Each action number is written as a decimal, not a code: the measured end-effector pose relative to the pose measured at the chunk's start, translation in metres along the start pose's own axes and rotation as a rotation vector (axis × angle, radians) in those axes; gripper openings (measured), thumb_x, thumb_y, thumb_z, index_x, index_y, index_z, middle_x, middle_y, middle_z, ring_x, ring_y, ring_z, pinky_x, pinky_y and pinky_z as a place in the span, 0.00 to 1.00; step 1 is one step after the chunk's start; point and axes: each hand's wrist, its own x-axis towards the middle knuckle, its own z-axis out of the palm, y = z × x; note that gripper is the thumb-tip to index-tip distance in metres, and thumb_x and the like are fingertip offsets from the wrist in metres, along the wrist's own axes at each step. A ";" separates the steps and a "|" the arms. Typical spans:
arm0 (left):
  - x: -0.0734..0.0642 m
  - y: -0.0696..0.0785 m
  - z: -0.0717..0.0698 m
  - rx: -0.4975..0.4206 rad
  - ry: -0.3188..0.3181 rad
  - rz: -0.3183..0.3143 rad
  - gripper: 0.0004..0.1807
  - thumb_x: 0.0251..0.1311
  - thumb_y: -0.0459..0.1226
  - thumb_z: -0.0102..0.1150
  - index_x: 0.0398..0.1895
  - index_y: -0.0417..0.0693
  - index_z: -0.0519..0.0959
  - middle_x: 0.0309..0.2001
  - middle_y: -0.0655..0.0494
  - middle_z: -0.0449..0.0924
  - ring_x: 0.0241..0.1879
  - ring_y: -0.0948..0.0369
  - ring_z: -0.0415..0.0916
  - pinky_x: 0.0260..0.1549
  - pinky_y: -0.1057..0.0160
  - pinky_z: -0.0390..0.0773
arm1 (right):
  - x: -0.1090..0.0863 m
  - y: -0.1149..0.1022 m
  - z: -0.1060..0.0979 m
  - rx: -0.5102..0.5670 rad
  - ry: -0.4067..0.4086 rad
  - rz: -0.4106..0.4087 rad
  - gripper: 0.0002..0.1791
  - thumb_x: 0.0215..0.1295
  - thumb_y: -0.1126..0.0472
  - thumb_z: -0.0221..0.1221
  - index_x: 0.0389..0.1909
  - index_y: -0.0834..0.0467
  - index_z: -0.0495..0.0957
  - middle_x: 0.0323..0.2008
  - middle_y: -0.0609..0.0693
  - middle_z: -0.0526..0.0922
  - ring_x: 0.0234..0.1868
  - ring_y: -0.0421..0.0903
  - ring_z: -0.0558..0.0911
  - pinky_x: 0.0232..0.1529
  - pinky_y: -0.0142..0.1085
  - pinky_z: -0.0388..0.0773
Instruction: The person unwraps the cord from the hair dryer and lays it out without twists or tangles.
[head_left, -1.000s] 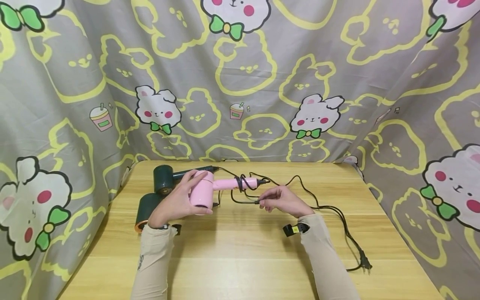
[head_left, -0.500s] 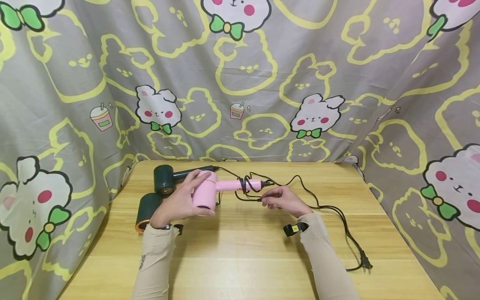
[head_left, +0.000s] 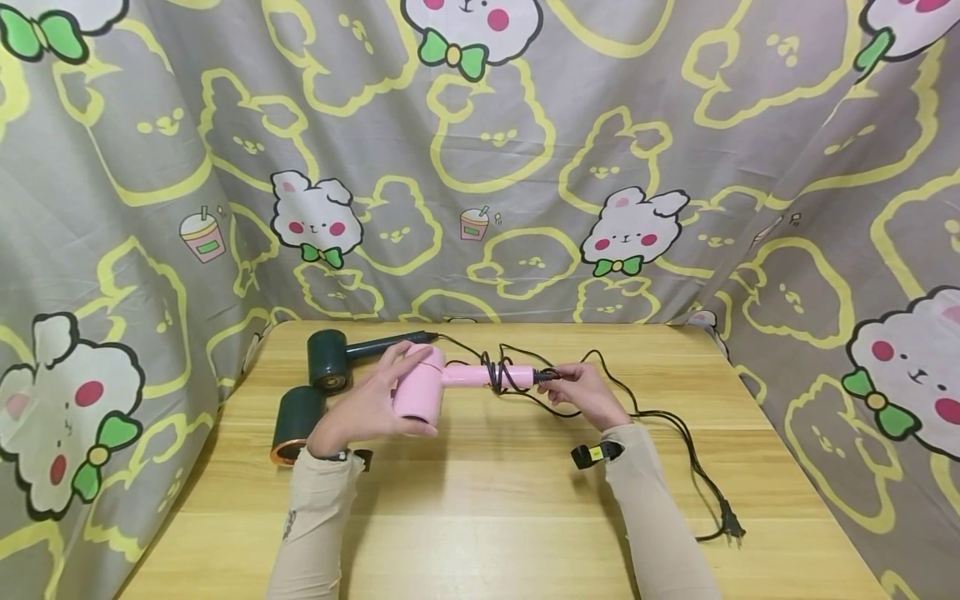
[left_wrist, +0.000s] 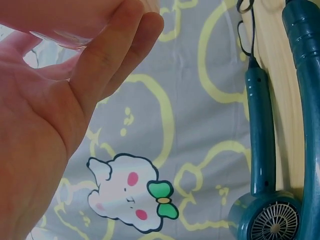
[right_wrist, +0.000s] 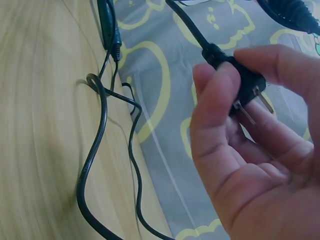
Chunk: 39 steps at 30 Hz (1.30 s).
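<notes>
Held over the table is a pink hair dryer [head_left: 420,398], its handle [head_left: 519,377] pointing right. A black cord [head_left: 495,372] is wound in loose loops round that handle. My left hand [head_left: 360,410] grips the dryer's barrel, with fingers behind and thumb underneath. At the handle's end, my right hand [head_left: 592,397] pinches a black two-pin plug [right_wrist: 246,82] between thumb and fingers. In the right wrist view the plug's metal pins point toward my palm.
On the left lie two dark green hair dryers [head_left: 327,360] [head_left: 294,421], the nearer partly behind my left arm. Their black cords [head_left: 678,425] cross the wooden table [head_left: 465,533] to plugs [head_left: 729,525] at the right. A patterned curtain [head_left: 517,275] surrounds the table's back and sides.
The pink hair dryer has shifted slightly right in my left hand. My right hand has raised the plug up to the handle's end, and the cord's hanging loop has been taken up round the handle.
</notes>
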 end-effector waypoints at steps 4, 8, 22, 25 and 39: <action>0.000 0.002 0.001 -0.003 -0.008 0.000 0.65 0.36 0.64 0.83 0.81 0.71 0.58 0.81 0.45 0.50 0.55 0.45 0.77 0.43 0.53 0.81 | 0.001 -0.002 -0.003 0.022 0.064 -0.023 0.17 0.73 0.68 0.58 0.57 0.75 0.79 0.41 0.55 0.90 0.32 0.39 0.84 0.35 0.28 0.83; 0.001 0.003 0.002 -0.006 -0.016 0.004 0.65 0.35 0.64 0.83 0.81 0.72 0.58 0.81 0.45 0.50 0.56 0.44 0.76 0.44 0.52 0.81 | -0.001 -0.005 -0.006 0.025 0.126 -0.047 0.19 0.73 0.62 0.62 0.56 0.72 0.82 0.50 0.60 0.88 0.33 0.37 0.85 0.37 0.29 0.84; 0.004 0.003 0.006 -0.007 -0.038 0.037 0.66 0.36 0.61 0.84 0.82 0.62 0.59 0.78 0.45 0.52 0.54 0.47 0.76 0.42 0.56 0.80 | -0.008 -0.022 -0.011 0.232 0.255 -0.158 0.17 0.70 0.62 0.65 0.50 0.72 0.83 0.30 0.44 0.90 0.30 0.37 0.84 0.37 0.31 0.84; 0.004 0.003 0.007 -0.005 -0.038 0.035 0.66 0.36 0.60 0.85 0.82 0.61 0.59 0.78 0.46 0.52 0.54 0.47 0.76 0.42 0.56 0.80 | -0.011 -0.026 -0.011 0.241 0.266 -0.177 0.16 0.70 0.60 0.67 0.48 0.69 0.85 0.31 0.47 0.91 0.29 0.38 0.83 0.38 0.32 0.84; 0.004 -0.002 0.007 -0.001 -0.037 0.035 0.65 0.36 0.60 0.85 0.81 0.63 0.60 0.77 0.45 0.53 0.53 0.47 0.76 0.41 0.56 0.80 | -0.028 -0.049 -0.006 0.279 0.229 -0.253 0.14 0.69 0.59 0.67 0.48 0.66 0.85 0.32 0.44 0.91 0.29 0.37 0.84 0.37 0.31 0.84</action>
